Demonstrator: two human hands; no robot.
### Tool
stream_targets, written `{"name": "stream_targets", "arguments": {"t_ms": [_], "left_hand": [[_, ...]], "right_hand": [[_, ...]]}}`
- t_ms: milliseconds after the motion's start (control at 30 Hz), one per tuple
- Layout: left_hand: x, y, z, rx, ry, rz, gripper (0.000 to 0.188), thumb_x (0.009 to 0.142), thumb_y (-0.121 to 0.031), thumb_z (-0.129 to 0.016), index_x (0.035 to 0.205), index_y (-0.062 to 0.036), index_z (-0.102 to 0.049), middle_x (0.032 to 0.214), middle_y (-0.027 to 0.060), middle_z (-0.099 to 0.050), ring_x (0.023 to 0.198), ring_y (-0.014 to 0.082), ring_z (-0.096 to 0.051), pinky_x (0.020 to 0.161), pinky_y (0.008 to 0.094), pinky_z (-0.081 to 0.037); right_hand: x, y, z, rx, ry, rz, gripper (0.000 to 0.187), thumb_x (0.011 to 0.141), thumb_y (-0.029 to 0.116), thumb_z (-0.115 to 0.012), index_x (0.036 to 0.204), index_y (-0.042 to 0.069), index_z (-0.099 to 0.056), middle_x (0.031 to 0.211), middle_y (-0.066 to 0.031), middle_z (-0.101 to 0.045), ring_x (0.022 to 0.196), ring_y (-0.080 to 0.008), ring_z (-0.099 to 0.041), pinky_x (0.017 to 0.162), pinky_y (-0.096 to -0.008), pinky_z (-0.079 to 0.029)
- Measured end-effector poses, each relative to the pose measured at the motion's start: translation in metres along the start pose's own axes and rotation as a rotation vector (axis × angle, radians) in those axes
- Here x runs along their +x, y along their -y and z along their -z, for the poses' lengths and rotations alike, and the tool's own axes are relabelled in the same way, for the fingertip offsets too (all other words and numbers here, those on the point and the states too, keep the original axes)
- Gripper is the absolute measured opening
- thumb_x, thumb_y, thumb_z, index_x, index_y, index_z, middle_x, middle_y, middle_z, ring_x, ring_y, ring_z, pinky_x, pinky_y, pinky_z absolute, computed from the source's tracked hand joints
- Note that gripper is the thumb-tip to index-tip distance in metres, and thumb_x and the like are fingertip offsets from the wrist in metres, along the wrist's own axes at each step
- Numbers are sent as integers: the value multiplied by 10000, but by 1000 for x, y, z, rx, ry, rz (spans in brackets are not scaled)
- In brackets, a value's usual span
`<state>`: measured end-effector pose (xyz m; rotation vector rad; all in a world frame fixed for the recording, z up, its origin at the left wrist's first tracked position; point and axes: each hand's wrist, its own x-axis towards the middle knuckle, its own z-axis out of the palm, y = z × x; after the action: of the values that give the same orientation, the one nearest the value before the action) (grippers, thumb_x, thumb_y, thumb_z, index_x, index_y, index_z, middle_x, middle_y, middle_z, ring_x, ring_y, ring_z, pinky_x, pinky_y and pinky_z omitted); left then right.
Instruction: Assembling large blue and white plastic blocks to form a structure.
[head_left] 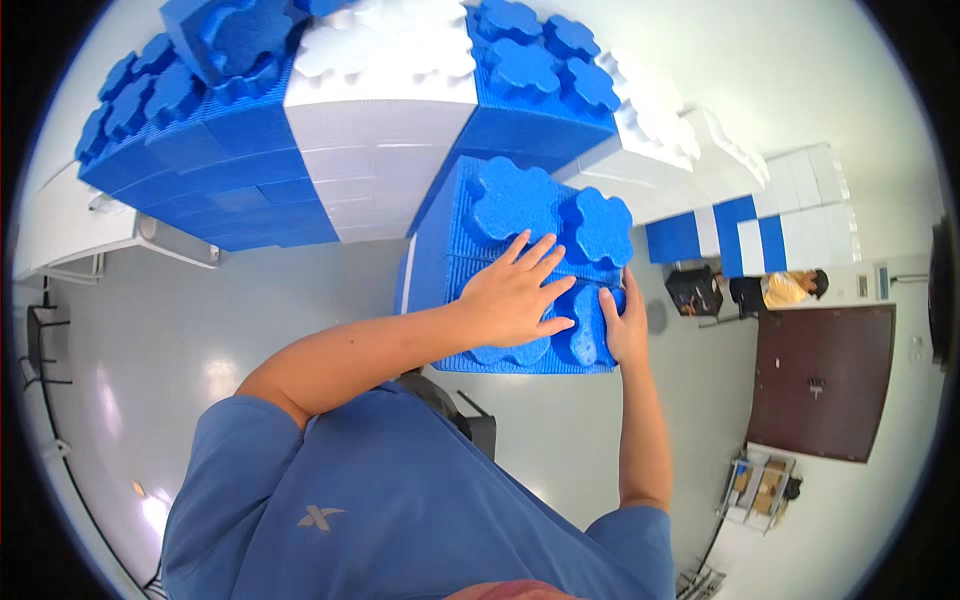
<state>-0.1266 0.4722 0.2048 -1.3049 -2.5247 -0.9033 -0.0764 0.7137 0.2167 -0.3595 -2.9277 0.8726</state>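
In front of my chest stand large blue foam building blocks with flower-shaped studs. A seam across their top parts a rear blue block [603, 226] from a front blue block [588, 336]. My left hand [510, 298] lies on top over the seam, palm down, fingers spread and holding nothing. It covers part of the front block's studs. My right hand [627, 328] grips the right edge of the front block, thumb on top beside a stud and fingers along the side. The lower part of that hand's grip is hidden.
A wall of stacked blue blocks [215, 165] and white blocks [375, 150] runs across the far side. More white blocks [650, 165] continue right. A white table [100, 235] stands left. Another person [785, 290] is at the far right near a brown door [825, 380].
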Motion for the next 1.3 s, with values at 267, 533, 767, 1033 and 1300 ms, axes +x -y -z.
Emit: {"name": "stream_targets", "arguments": {"t_ms": [267, 533, 767, 1033, 1300], "left_hand": [[-1, -9, 1, 42, 16, 43, 536, 898, -510, -492, 1227, -102, -604, 1393, 208, -429, 1356, 363, -306, 1131, 517, -177], [-2, -8, -1, 77, -26, 63, 455, 888, -453, -546, 1189, -123, -631, 1357, 178, -482, 1337, 335, -350, 1124, 503, -219], [1, -8, 2, 44, -122, 179, 368, 875, -359, -607, 1160, -129, -636, 1335, 131, -514, 1307, 318, -405, 1111, 495, -261], [22, -6, 12, 210, -133, 221, 524, 880, -416, -588, 1319, -140, -510, 1401, 171, -428, 1353, 353, -319, 1128, 498, -209], [29, 0, 1, 165, -210, 126, 569, 876, -455, -574, 1334, -129, -491, 1413, 178, -411, 1354, 351, -317, 1126, 485, -216]], "right_hand": [[-6, -21, 6, 60, 11, -20, 624, 882, 361, -609, 1349, -16, -438, 1327, -247, -487, 1234, -354, -478, 1036, -407, -367], [-8, -17, 2, 90, -41, 60, 582, 868, 316, -640, 1331, 6, -476, 1293, -226, -529, 1192, -329, -520, 1005, -382, -398], [-8, -28, 4, 208, 67, 69, 667, 862, 352, -640, 1369, -10, -403, 1376, -254, -429, 1282, -361, -422, 1059, -408, -339], [24, 5, 32, -63, -151, 361, 715, 875, 365, -617, 1416, 6, -319, 1450, -277, -291, 1349, -429, -275, 1096, -484, -256], [45, -14, -8, -111, -154, 474, 723, 864, 349, -630, 1419, 10, -315, 1446, -273, -298, 1345, -442, -271, 1101, -494, -243]]}}
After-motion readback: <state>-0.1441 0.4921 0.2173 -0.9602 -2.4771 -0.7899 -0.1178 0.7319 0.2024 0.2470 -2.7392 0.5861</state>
